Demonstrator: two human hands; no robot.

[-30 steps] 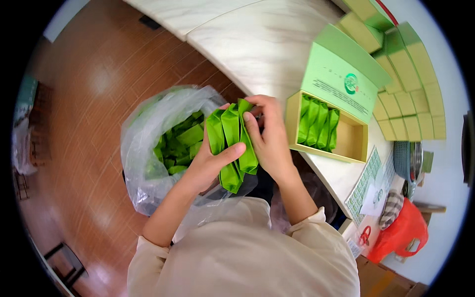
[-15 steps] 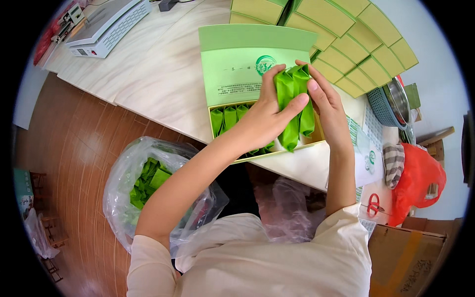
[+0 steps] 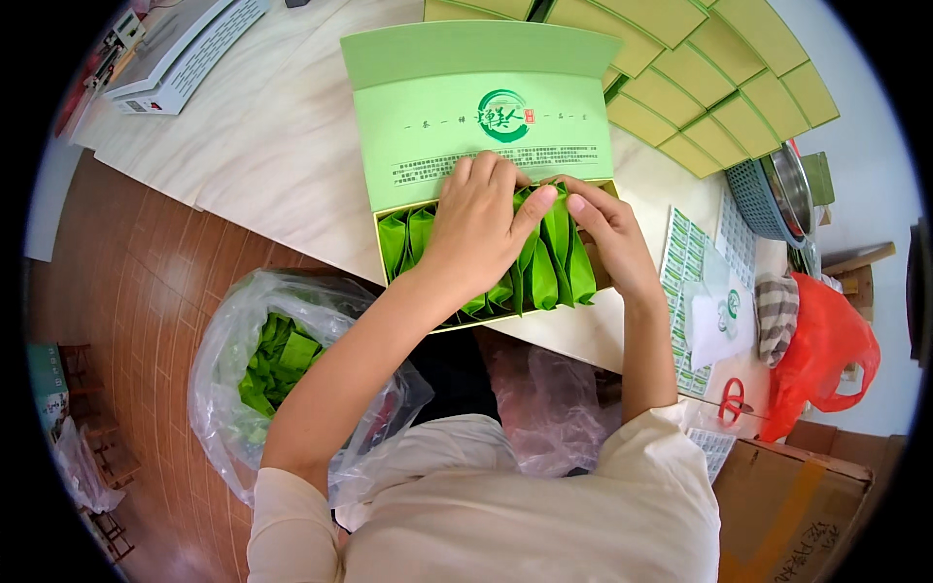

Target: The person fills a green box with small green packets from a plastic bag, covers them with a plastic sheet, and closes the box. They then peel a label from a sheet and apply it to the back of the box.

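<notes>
A pale green lidded box (image 3: 408, 117) stands open near the table's front edge, holding a row of upright green foil packets (image 3: 393, 243). My left hand (image 3: 476, 219) lies over the middle of the row, fingers curled and thumb on the packets at the right part of the box. My right hand (image 3: 622, 243) is at the box's right end, thumb and fingers round those right-hand packets (image 3: 544, 272); some fingertips are hidden. Below left of the box, a clear plastic bag (image 3: 219, 389) holds a heap of loose green packets (image 3: 282, 360).
Stacked green boxes (image 3: 719, 68) stand behind on the marble-look table (image 3: 243, 146). A white machine (image 3: 180, 63) is at back left; a blue basket (image 3: 753, 199), sticker sheets (image 3: 685, 291), red bag (image 3: 816, 345) and red scissors (image 3: 731, 398) are at right. A cardboard box (image 3: 787, 496) sits lower right.
The green packets between my hands moved from over the plastic bag into the right part of the box. My view turned toward the table, and my left fingers shifted across the row.
</notes>
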